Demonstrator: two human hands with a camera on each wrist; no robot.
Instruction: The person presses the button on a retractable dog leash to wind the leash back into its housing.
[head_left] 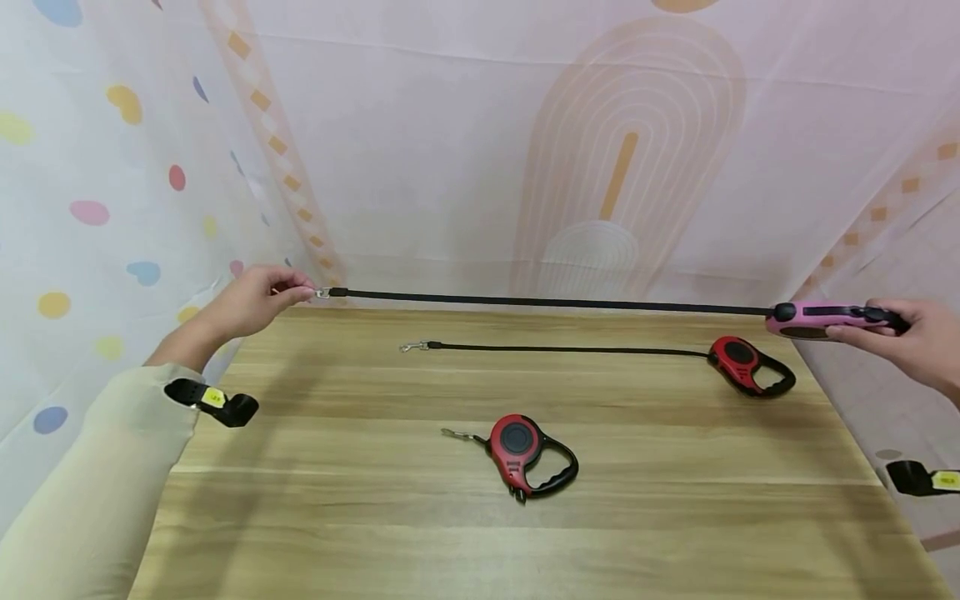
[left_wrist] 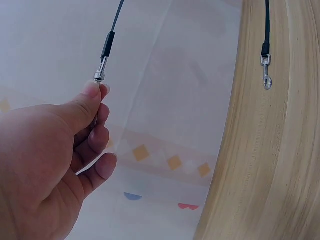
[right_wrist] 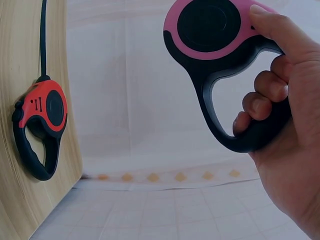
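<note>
1. Fingers of the right hand wrap the pink leash reel, right edge of frame.
2. Left hand pinches its metal clip, upper left.
3. Black cord spans taut above the wooden table.

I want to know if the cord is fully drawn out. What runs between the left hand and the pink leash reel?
In the head view, only the taut black cord spans from left hand to pink leash reel above the table.

The table is pale, matt wood-grain board, the pink leash case and the two red ones are smooth plastic with black matt grips, the clip is shiny metal, and the backdrop is thin printed cloth.
</note>
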